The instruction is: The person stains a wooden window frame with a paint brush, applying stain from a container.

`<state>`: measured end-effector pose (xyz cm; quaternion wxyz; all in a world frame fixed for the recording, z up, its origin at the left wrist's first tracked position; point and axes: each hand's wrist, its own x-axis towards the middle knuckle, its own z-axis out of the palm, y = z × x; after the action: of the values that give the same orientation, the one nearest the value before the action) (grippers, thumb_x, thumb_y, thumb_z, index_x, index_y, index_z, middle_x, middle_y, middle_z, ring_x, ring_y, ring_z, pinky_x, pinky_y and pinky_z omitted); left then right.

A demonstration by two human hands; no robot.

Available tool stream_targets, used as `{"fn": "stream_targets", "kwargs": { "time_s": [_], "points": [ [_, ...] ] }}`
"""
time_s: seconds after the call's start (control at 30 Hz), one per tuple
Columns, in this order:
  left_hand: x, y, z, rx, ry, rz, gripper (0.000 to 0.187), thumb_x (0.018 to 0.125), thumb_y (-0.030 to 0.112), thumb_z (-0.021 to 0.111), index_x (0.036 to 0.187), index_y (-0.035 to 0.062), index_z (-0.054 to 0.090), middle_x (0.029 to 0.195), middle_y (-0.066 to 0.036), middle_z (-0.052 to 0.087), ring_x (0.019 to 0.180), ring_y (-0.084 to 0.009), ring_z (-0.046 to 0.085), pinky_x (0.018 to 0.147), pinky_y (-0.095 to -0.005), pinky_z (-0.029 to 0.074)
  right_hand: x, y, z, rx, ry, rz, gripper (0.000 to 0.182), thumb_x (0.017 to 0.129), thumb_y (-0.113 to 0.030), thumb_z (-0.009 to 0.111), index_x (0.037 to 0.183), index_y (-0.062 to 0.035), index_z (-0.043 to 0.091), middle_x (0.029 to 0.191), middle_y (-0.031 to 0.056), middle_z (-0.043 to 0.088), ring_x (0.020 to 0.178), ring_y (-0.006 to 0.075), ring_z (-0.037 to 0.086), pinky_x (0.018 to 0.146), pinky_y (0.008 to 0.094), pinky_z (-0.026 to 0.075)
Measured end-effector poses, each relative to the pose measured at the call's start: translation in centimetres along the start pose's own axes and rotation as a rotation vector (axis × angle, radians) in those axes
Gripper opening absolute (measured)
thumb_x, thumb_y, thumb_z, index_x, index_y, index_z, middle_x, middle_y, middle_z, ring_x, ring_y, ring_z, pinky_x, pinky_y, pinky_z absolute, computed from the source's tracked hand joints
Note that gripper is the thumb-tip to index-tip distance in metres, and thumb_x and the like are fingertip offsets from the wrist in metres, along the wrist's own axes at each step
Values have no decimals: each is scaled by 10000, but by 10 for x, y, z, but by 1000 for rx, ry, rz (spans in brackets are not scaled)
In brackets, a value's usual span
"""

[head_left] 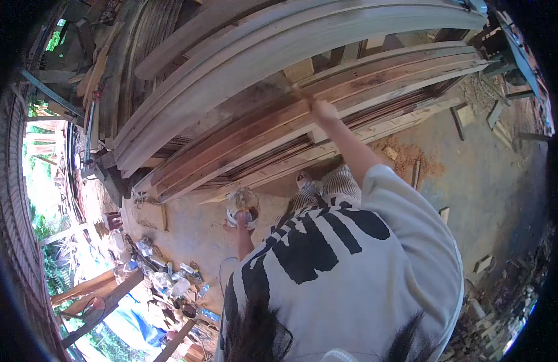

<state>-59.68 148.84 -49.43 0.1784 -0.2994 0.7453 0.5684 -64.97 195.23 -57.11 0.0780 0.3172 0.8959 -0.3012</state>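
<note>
My right hand (323, 113), at the end of an outstretched arm, is closed around a brush (301, 95) that reaches over a reddish-brown wooden beam (255, 136). The brush's tip is blurred against the wood. Lower down on the left, my left hand (242, 222) grips a small pale container (232, 215) with something brown inside. A clear, plastic-looking piece (243, 198) shows just beyond it. Behind the brown beam lies a long pale grey beam (243, 72).
Below the brown beam runs a light wooden frame (375, 125). Sawdust (415, 158) and wood offcuts (466, 116) lie on the concrete floor (478, 181). Plastic bottles and clutter (179, 283) gather at the lower left, near a blue tarp (131, 323). Planks (137, 54) are stacked at the upper left.
</note>
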Motion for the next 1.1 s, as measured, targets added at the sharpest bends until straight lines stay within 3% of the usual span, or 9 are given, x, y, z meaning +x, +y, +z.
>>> {"fn": "stream_targets", "kwargs": {
  "time_s": [0.17,0.3,0.37,0.57,0.67,0.77,0.9,1.0,1.1],
  "points": [
    [0,4,5,-7,-20,1,973,740,258,780,1409,104,89,1362,-200,337,1102,-304,506,773,-351,512,9,45,-7,245,379,304,309,945,-336,401,1056,-89,550,801,221,651,778,420,628,670,533,492],
    [0,8,14,21,-42,9,988,738,273,779,1415,110,79,1371,-204,330,1111,-315,502,769,-361,515,5,19,14,50,164,42,283,942,-322,415,998,-72,535,795,231,646,782,434,622,676,536,486],
    [0,12,18,46,-60,17,995,737,281,779,1419,113,73,1375,-205,327,1116,-321,499,767,-367,517,-17,-9,-24,0,98,-76,326,907,-281,467,1145,-59,483,886,226,659,855,409,635,707,503,504],
    [-2,27,25,114,-88,29,1018,735,307,777,1429,123,56,1385,-210,319,1131,-338,491,762,-385,522,-27,-16,-56,323,458,309,297,901,-253,473,1147,-86,477,851,208,662,791,395,648,664,514,502],
    [-11,31,24,168,-80,15,1029,734,320,776,1435,128,47,1390,-212,315,1138,-347,487,759,-394,524,-28,-22,-51,-57,128,-142,286,903,-269,469,1122,-87,496,860,203,665,808,383,651,681,504,502],
    [0,19,14,122,-77,29,1035,732,346,770,1439,130,45,1390,-215,313,1154,-356,476,764,-418,525,-11,3,-82,-82,157,3,280,927,-312,456,1143,-147,523,920,205,655,872,406,623,731,513,476],
    [11,9,8,178,-28,110,1051,741,370,755,1449,139,13,1396,-224,295,1174,-370,461,791,-460,513,-13,56,-160,234,796,358,282,928,-311,440,1047,-82,555,891,182,672,826,356,660,701,471,516],
    [12,8,16,136,-112,63,1075,751,379,749,1456,146,-29,1407,-230,273,1173,-364,461,805,-456,508,-3,72,-169,351,679,359,301,929,-268,428,1172,-151,560,966,174,661,934,379,616,785,477,480],
    [27,-12,31,40,-120,63,1103,757,399,742,1457,161,-77,1421,-232,252,1181,-369,457,820,-458,504,-38,5,-164,70,353,-7,283,924,-279,449,1153,-169,575,925,160,662,888,359,629,761,480,484]
  ]
}}
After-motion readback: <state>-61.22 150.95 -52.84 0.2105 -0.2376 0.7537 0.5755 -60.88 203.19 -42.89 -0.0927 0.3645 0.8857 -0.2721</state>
